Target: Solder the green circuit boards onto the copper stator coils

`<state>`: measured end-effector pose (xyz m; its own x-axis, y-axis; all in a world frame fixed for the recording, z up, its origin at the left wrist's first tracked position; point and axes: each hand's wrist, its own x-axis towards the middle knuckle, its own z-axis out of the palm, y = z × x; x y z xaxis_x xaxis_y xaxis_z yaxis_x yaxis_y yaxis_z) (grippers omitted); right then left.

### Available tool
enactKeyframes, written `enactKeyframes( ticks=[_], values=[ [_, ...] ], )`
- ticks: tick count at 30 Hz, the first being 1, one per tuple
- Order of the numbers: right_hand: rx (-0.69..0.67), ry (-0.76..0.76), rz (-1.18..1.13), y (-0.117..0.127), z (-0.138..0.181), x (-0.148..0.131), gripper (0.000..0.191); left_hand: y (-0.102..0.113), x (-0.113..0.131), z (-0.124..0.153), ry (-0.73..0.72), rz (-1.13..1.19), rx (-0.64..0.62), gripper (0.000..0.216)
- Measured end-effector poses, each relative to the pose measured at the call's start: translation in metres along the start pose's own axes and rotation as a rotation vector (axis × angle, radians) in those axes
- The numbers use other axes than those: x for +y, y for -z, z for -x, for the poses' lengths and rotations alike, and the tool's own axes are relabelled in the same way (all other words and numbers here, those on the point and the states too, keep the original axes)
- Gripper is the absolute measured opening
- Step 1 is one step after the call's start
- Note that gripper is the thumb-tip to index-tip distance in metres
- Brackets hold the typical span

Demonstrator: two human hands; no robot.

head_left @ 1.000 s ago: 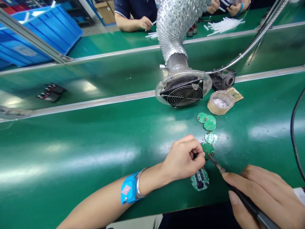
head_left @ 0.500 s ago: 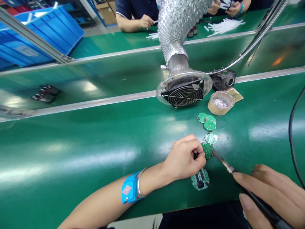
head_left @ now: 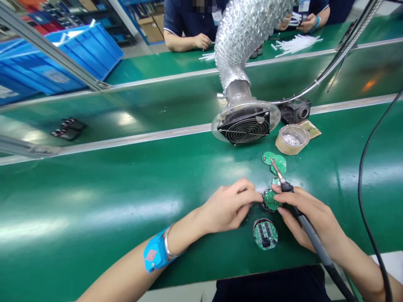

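Note:
My right hand (head_left: 315, 214) grips a soldering iron (head_left: 310, 228), its metal tip pointing away over the far boards. Thumb and finger of that same hand also touch the edge of a round green circuit board (head_left: 270, 199). From the left, my left hand (head_left: 228, 205) reaches the board's other edge with an outstretched index finger; its other fingers are bent, and nothing shows in them. Nearer to me lies another round circuit board (head_left: 265, 234) with dark components. Beyond the hands, more round boards (head_left: 278, 164) lie in a line, one partly covered by the iron.
A fume extractor fan (head_left: 247, 128) on a silver duct hangs over the bench. Behind the boards stands a round tub (head_left: 292, 139) of shiny metal shavings, beside a black iron holder (head_left: 296, 111). The iron's black cable (head_left: 362, 184) runs down the right. Co-workers sit across the bench.
My right hand has moved left and forward to the board, with the iron tip now farther away from me. My left hand has loosened its pinch and stretched out its index finger.

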<state>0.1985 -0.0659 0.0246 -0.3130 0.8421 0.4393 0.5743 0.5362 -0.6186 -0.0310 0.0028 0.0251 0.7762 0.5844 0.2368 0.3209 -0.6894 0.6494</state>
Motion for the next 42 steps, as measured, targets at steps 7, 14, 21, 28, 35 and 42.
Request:
enactKeyframes(
  ticks=[7, 14, 21, 28, 35, 42],
  values=[
    [-0.002, 0.003, 0.016, 0.0, 0.0, 0.003, 0.034, -0.006, -0.001, -0.007, 0.134, 0.325, 0.101, 0.009],
    [0.13, -0.034, -0.003, 0.005, -0.007, -0.008, 0.031, -0.008, 0.019, -0.031, 0.324, 0.448, 0.039, 0.013],
    [0.159, 0.106, 0.074, -0.005, -0.015, -0.01, 0.033, -0.013, 0.019, -0.03, 0.345, 0.482, 0.018, 0.015],
    [-0.028, 0.025, 0.192, -0.009, 0.0, -0.005, 0.022, -0.021, 0.021, -0.025, 0.445, 0.677, 0.023, 0.015],
    [0.204, 0.062, 0.115, 0.012, 0.006, -0.008, 0.042, -0.028, 0.021, -0.021, 0.269, 0.384, 0.136, 0.005],
    [0.151, 0.004, 0.06, 0.043, 0.023, -0.029, 0.043, -0.028, 0.02, -0.019, 0.164, 0.244, 0.173, 0.006]
  ],
)
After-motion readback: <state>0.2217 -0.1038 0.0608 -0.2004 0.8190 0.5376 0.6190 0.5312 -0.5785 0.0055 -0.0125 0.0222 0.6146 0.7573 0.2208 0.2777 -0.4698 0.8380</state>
